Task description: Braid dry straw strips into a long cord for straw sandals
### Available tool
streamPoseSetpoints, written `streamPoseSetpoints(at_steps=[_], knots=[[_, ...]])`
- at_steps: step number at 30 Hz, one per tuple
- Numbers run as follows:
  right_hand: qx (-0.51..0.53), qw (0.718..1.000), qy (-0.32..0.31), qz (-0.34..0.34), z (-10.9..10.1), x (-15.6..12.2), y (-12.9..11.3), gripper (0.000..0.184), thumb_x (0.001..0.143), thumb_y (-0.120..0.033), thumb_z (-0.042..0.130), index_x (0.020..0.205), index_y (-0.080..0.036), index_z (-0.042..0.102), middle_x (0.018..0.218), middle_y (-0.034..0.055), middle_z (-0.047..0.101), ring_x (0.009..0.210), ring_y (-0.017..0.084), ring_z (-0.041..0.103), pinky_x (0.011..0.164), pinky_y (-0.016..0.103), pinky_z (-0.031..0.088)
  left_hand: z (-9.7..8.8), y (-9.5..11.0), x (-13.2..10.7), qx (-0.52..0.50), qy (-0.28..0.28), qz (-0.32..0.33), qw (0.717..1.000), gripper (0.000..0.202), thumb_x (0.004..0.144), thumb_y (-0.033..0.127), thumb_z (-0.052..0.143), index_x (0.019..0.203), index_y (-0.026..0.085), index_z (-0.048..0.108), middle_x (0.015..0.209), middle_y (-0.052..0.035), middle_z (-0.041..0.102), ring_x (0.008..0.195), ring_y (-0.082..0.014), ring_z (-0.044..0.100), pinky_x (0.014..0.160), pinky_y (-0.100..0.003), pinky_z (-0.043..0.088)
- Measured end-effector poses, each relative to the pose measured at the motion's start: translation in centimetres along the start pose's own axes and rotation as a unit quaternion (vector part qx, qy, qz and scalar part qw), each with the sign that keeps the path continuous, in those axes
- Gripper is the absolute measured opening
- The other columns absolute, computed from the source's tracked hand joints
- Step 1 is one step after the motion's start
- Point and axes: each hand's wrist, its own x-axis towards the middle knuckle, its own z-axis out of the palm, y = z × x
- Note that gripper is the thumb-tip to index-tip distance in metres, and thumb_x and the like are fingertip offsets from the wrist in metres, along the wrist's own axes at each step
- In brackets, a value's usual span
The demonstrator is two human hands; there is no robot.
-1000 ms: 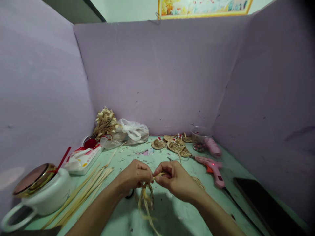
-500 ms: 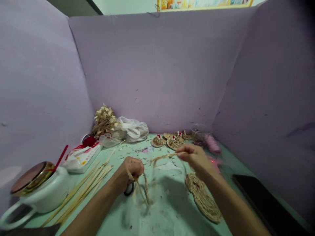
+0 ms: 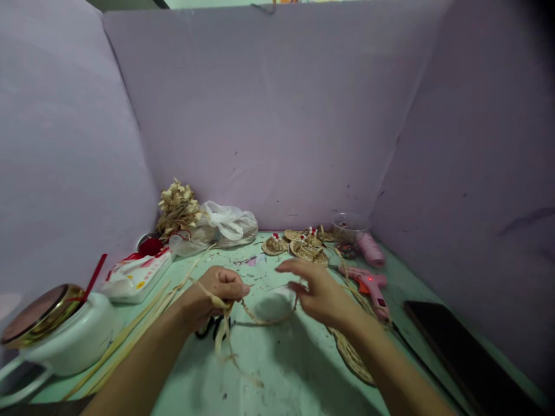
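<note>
purple panels point(image 3: 277, 115) wall in your work on the left, right and far sides, around a pale green table top point(image 3: 255, 398). a dark flat slab point(image 3: 472, 352) lies at the near right, and a white mug point(image 3: 82, 338) stands at the near left with a gold-rimmed lid point(image 3: 41, 315) tilted on it. your left hand point(image 3: 214, 294), left of centre, is closed on pale straw strands point(image 3: 223, 338), whose loose ends hang toward the near side. your right hand point(image 3: 314, 292) has thumb and forefinger parted; the thin twisted cord point(image 3: 264, 322) sags between your two hands and reaches its lower fingers, but you cannot tell from here whether they grip it. at the far left sit a white plastic bag point(image 3: 232, 225), a bunch of dried flowers point(image 3: 177, 208) and, nearer, a tissue pack point(image 3: 136, 277). a long woven piece point(image 3: 349, 349) lies partly hidden by your right forearm, with a pink glue gun point(image 3: 368, 283) beyond it. at the far right are a clear tub point(image 3: 349, 225), a pink spool point(image 3: 370, 249) touching or just beside it, and small woven pieces point(image 3: 275, 245) with red and white beads. black loop handles point(image 3: 210, 328) show below your left hand.
</note>
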Motion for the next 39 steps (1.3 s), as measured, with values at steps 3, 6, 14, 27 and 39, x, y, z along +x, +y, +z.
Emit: streamPoseSetpoints(at_steps=[3,6,14,27,39], knots=[[-0.012,0.993,-0.113,-0.009,2.2,-0.4,-0.5,0.041,0.064,-0.015,0.055,0.105,-0.019,0.058,0.104,0.0087,0.06,0.098,0.021,0.051,0.088,0.033,0.032,-1.0,0.6,-0.4,-0.029,0.011,0.017,0.999,0.035,0.055,0.037,0.068,0.046,0.014,0.043,0.034,0.0059,0.035,0.028,-0.0008,0.022,0.031,-0.017,0.008],[-0.059,0.985,-0.164,-0.008,3.4,-0.8,0.1,0.019,0.065,-0.015,0.055,0.081,-0.019,0.065,0.08,0.0059,0.065,0.08,0.018,0.055,0.085,0.033,0.03,-2.1,1.0,-0.5,-0.099,0.041,0.035,0.994,0.038,0.054,0.038,0.069,0.047,0.015,0.038,0.035,0.0069,0.033,0.029,-0.0006,0.022,0.031,-0.016,0.009],[0.077,0.992,-0.068,0.077,2.0,0.0,0.2,0.03,0.079,-0.036,0.041,0.064,-0.016,0.058,0.052,-0.0017,0.047,0.051,0.01,0.039,0.049,0.021,0.027,-4.1,1.2,-0.3,0.011,0.123,0.036,0.992,0.031,0.052,0.031,0.07,0.074,0.012,0.06,0.041,0.0079,0.036,0.034,-0.001,0.023,0.034,-0.015,0.011],[0.25,0.923,0.121,0.264,3.9,0.8,-0.8,0.026,0.069,-0.028,0.046,0.075,-0.012,0.066,0.054,0.0019,0.057,0.048,0.011,0.044,0.049,0.023,0.032,1.6,0.6,-0.8,0.225,0.159,0.232,0.933,0.029,0.071,0.031,0.053,0.09,0.016,0.067,0.07,-0.005,0.065,0.063,-0.014,0.055,0.057,-0.023,0.041],[0.417,0.832,0.09,0.354,3.3,0.8,-2.5,0.022,0.064,-0.036,0.055,0.061,-0.015,0.051,0.041,-0.0083,0.028,0.038,0.004,0.019,0.039,0.021,0.013,5.3,-2.0,-0.9,0.685,0.133,0.174,0.695,0.046,0.069,0.012,0.04,0.111,0.024,0.053,0.077,-0.0053,0.064,0.062,-0.0188,0.058,0.056,-0.028,0.04]])
